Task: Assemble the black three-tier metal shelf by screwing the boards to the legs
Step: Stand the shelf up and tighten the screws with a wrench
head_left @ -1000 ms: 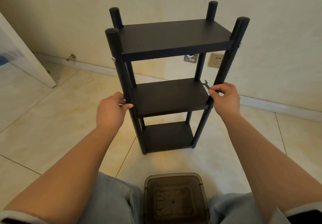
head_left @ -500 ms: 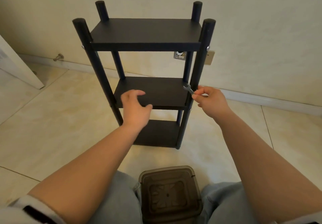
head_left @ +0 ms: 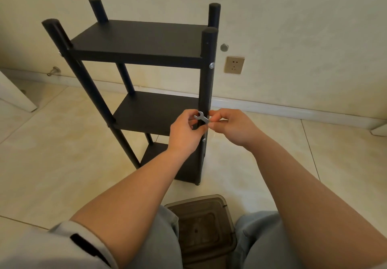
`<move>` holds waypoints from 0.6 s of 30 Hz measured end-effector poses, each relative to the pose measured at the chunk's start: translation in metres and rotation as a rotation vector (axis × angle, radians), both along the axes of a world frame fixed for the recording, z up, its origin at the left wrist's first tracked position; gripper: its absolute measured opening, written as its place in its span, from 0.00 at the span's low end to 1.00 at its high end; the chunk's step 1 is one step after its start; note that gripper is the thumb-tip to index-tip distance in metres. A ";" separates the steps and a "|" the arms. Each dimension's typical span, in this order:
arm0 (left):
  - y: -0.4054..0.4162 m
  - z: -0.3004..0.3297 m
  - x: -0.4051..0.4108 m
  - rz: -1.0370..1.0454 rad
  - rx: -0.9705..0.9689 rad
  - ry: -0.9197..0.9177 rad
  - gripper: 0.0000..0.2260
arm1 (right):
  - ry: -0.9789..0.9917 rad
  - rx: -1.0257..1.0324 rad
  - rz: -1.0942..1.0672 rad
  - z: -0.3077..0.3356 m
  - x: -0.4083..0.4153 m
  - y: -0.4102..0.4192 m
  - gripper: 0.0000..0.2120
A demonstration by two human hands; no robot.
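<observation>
Pinching small flat silver wrench between left hand and right hand at front-right leg | black three-tier metal shelf standing on tiled floor | risk: wrench slipping, dropping during handover

Shelf: matt black boards, smooth, faint sheen on round legs. Bolt head on near right leg: bright bare metal. Wrench: flat, dull silver metal. Floor: glossy cream tile, thin grout lines. Wall: matt pale paint. Socket plate: brushed gold-toned finish. Bin, near: translucent smoky-brown plastic. Trousers: pale blue denim cloth.
</observation>
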State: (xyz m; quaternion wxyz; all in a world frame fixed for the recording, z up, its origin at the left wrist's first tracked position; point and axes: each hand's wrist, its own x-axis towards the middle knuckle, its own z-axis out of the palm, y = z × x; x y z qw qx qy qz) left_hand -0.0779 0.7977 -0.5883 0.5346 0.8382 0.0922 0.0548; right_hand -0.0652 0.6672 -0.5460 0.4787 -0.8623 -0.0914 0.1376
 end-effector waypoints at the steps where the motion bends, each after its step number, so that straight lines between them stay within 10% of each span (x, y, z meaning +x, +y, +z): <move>1: 0.001 0.001 0.000 0.012 0.003 -0.004 0.17 | 0.008 0.003 0.015 0.001 -0.001 0.000 0.10; 18: 0.027 0.006 -0.003 0.050 -0.036 -0.035 0.12 | 0.162 0.082 -0.027 -0.015 0.012 0.001 0.06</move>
